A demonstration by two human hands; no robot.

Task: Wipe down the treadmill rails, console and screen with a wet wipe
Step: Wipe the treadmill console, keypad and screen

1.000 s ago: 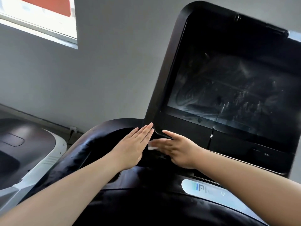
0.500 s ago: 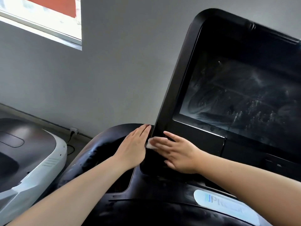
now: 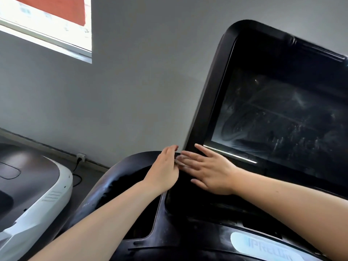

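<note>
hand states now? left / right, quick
Left hand: open, fingers straight, resting against the console's lower left edge, holding nothing visible.
Right hand: open, fingers spread flat, pressing the wet wipe onto that edge.

Both forearms are bare, left hand (image 3: 163, 170) and right hand (image 3: 211, 172) ungloved and ringless

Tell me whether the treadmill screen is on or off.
Off, it seems: the screen is dark, showing only smears and reflections, no lit display.
</note>
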